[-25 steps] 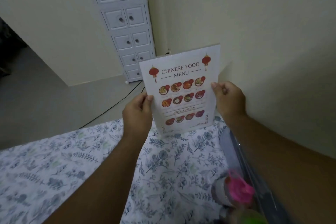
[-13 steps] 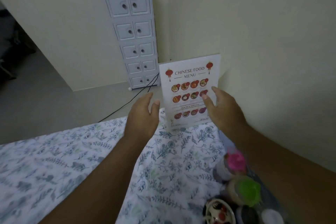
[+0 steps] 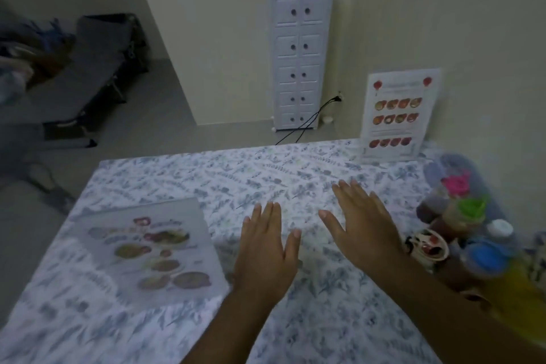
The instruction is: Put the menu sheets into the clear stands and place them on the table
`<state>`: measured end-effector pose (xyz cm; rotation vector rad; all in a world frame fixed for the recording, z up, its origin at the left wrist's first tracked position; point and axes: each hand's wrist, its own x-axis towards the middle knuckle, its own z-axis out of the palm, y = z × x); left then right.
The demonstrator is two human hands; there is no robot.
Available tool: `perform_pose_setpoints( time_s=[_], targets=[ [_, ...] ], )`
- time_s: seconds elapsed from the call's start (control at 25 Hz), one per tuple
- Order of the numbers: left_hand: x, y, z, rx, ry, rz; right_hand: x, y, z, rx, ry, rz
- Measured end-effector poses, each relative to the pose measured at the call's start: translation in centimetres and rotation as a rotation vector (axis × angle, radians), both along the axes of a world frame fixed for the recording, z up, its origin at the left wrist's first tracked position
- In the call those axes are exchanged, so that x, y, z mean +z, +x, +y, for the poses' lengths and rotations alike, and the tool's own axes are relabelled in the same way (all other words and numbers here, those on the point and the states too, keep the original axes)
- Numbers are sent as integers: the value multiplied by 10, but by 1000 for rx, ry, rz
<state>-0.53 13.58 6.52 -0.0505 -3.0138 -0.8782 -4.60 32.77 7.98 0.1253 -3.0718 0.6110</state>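
Note:
A Chinese food menu in a clear stand [image 3: 397, 115] stands upright at the table's far right corner, close to the wall. A second menu sheet [image 3: 156, 248] with food pictures lies flat on the left of the table [image 3: 266, 174], which has a floral cloth. My left hand [image 3: 266, 248] and my right hand [image 3: 363, 221] hover palm down over the middle of the table, fingers spread, holding nothing. Both hands are well short of the standing menu.
Several jars with pink, green, blue and white lids [image 3: 469, 216] and a small patterned cup [image 3: 428, 248] crowd the table's right edge. A white drawer cabinet [image 3: 298, 59] stands against the far wall with cables at its foot. A dark folding bed [image 3: 88, 80] is at the left.
Both hands let go of the Chinese food menu, left it standing at the far right corner, and drew back toward me. The view tilted to take in the whole table.

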Motion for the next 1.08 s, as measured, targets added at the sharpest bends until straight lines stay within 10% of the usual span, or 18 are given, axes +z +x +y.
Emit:
perform_pose_setpoints(
  time_s=[0.6, 1.08],
  targets=[
    [-29, 97, -193, 564, -120, -22, -59, 25, -166, 385, -27, -42],
    [-52, -47, -410, 527, 649, 89, -74, -80, -330, 135, -546, -109]
  ],
)
